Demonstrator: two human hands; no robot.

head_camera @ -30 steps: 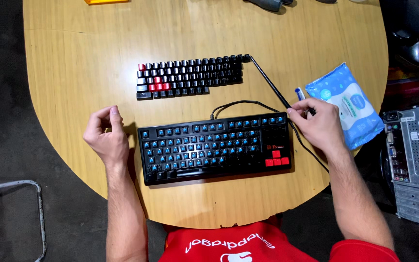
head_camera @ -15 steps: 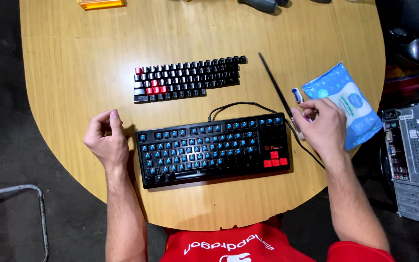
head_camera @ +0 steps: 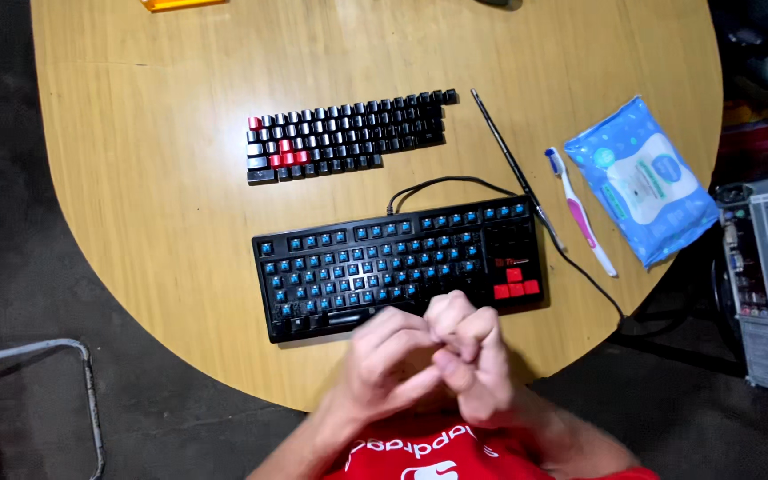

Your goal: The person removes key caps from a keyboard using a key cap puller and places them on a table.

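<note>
near the table's front edge, left hand [head_camera: 393, 364] and right hand [head_camera: 477, 369] are clasped together over the keyboard's [head_camera: 397, 267] lower rim, fingers curled and interlocked, blurred; cannot tell if anything small sits between them. keyboard lies stripped, blue switches bare, removed keycaps [head_camera: 348, 135] laid in rows behind it. toothbrush [head_camera: 580, 212], thin black rod [head_camera: 513, 164] and wipes pack [head_camera: 642, 180] lie to the right. judgement: for cleaning, brush along switch rows, light pressure, cable kept slack.
</note>
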